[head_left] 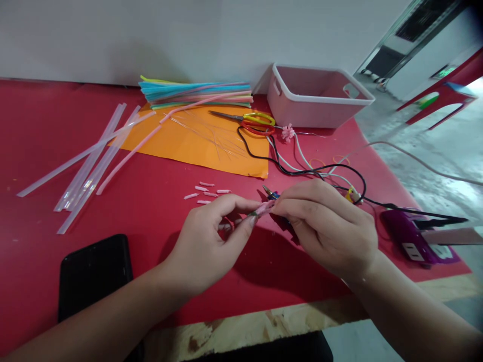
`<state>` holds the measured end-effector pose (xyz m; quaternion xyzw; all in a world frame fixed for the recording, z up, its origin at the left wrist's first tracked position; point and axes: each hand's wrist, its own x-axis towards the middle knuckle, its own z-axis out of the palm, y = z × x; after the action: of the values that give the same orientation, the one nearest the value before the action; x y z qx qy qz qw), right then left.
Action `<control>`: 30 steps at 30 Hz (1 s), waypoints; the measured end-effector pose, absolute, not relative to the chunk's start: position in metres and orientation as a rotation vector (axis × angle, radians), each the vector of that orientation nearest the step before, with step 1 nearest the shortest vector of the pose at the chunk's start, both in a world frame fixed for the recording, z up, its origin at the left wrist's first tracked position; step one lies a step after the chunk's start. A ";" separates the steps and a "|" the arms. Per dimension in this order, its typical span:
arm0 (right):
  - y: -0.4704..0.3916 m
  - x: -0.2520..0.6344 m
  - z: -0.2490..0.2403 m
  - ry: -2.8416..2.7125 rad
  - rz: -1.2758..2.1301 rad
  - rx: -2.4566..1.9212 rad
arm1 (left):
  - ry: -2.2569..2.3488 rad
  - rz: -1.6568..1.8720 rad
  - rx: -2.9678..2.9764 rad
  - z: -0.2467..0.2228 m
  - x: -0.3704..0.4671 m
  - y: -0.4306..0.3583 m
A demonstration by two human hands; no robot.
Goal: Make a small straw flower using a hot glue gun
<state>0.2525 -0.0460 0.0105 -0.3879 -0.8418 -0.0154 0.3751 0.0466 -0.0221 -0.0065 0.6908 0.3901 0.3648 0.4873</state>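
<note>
Between my two hands is a small pink bundle of pipe cleaner [265,207] with a bit of green at its left end. My left hand [215,241] pinches that green end between thumb and index finger. The fingertips of my right hand [328,226] are closed on the bundle's other end. Several short pink pipe cleaner pieces [210,194] lie on the red table [158,221] just beyond my left hand. Partly hidden behind my right hand is a dark tool with a metal tip [268,191]. A pink pipe cleaner flower [288,132] rests farther back.
Scissors [260,120] and thin clear strands lie on orange paper [196,146]. Behind are coloured pipe cleaners [192,93] and a pink bin [313,108]. Clear glue sticks [101,161] and a black phone [94,274] are left. Cables [302,171] and a purple power strip [407,239] lie right.
</note>
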 end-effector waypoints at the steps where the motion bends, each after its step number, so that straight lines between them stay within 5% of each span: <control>1: -0.046 0.252 0.011 -2.155 -0.035 -0.996 | 0.951 0.888 1.690 -0.006 0.046 -0.022; 16: -0.049 0.245 0.012 -2.106 -0.211 -1.130 | 0.962 0.898 1.567 -0.003 0.048 -0.023; 30: -0.052 0.243 0.008 -2.083 -0.150 -1.184 | 1.020 1.064 2.237 -0.004 0.044 -0.024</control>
<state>0.2426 -0.0520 0.0080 -0.4598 -0.8088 -0.0583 0.3619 0.0440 -0.0238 -0.0035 0.8127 0.3705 0.3867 0.2295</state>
